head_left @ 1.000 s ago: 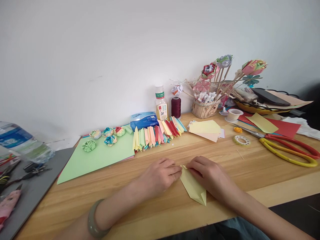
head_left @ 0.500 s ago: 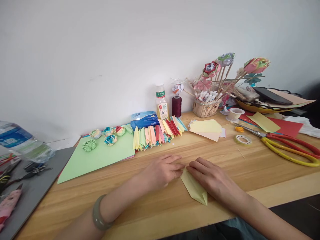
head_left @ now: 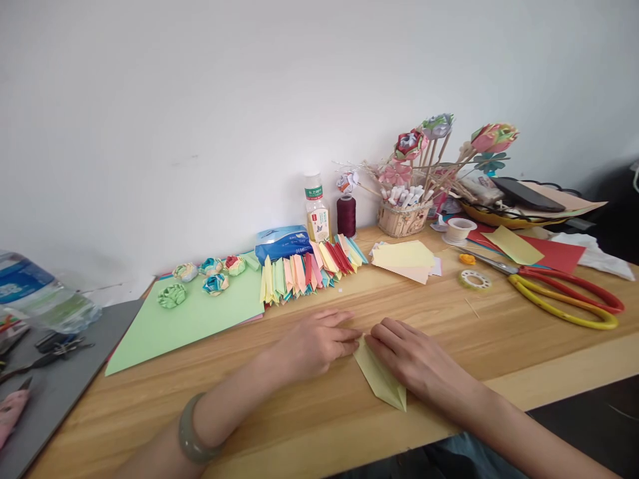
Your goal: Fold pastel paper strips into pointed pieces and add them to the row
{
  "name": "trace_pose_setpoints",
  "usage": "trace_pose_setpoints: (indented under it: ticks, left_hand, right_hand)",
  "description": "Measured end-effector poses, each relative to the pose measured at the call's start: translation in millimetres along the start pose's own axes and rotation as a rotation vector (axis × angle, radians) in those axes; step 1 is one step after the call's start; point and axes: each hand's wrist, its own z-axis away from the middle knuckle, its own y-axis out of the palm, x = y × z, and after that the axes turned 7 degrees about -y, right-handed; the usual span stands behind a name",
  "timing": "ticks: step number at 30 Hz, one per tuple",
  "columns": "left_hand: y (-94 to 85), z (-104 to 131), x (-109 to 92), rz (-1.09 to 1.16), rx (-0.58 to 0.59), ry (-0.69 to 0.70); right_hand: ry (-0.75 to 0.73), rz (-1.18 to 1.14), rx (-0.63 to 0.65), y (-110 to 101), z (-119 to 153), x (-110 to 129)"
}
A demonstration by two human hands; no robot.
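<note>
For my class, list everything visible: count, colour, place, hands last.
Folded paper: one, yellow, front
Table: one, brown, centre
Large sheet: one, green, left
Paper flowers: five, mixed, on sheet
Folded strips: many, mixed, centre
Packet: one, blue, behind strips
Small bottle: one, clear, rear
Thread spool: one, maroon, rear
Basket: one, tan, rear
Stemmed flowers: several, mixed, in basket
Cards: several, yellow uppermost, right
Reel: one, white, right
Tape roll: one, yellowish, right
Scissors: one, red and yellow handles, right
Sheets: several, red and yellow, right
Tray: one, yellow, far right
Water bottle: one, clear, left
Board: one, grey, left
Tools: uncountable, mixed, left
Bangle: one, green, left forearm
Left hand: one, bare, beside paper
Right hand: one, bare, on paper
</note>
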Motion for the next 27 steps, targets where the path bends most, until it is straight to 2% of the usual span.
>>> trace_pose_setpoints:
  ticks: [7, 11, 14, 19, 24, 27]
  left_hand:
    - [-2.7, 1, -3, -0.037, -0.007, -0.013]
    - [-3.0, 5, -13, -0.094, -0.079, -0.073]
    - [-2.6, 6, -22, -0.159, -0.154, -0.090]
    - [-0.8, 5, -28, -0.223, -0.222, -0.076]
    - [-1.0, 3, -29, -0.252, -0.292, -0.031]
    - [-2.1, 2, -31, -0.237, -0.278, -0.016]
  right_hand:
    - [0.086, -0.193, 0.032, -12, 14, -11]
    - [0.260, -0.187, -0.130, -16, 38, -16]
    - [0.385, -0.220, -0.208, -15, 50, -10]
    - [0.319, -0.309, -0.150, -12, 51, 2]
    - [0.273, -0.215, -0.151, -8, 54, 3]
    - [0.238, -0.180, -0.141, -10, 55, 5]
